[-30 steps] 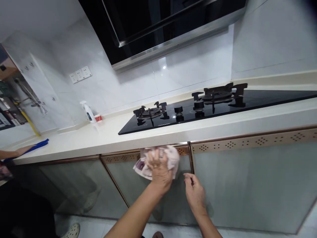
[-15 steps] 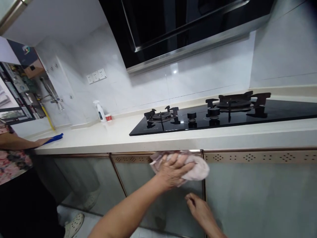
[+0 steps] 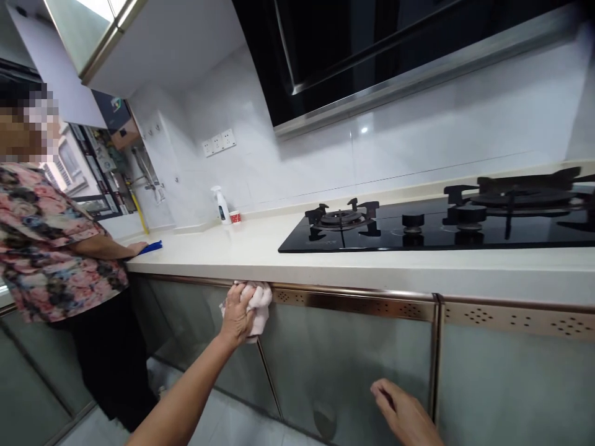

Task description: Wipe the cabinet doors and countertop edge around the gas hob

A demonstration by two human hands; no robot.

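Pale pink cloth (image 3: 263, 305) sits bunched in the left hand (image 3: 237, 319), which grips it against the top of the cabinet doors, just below the front edge of the counter (image 3: 260, 244) and by the seam between two doors. Bunching likely gives the fingers a thick pad to press with beside the metal strip (image 3: 344, 301). The right hand (image 3: 400, 406) hangs before a door (image 3: 348, 359), fingers curled; nothing shows in it, and whether it is fully closed cannot be told. Probably it is low to leave the left arm room. A spray bottle (image 3: 222, 207) and red cup (image 3: 235, 217) stand near the wall, perhaps set back against knocks. Farther left, a co-worker's hand (image 3: 137, 249) is at a blue cloth (image 3: 151, 247).
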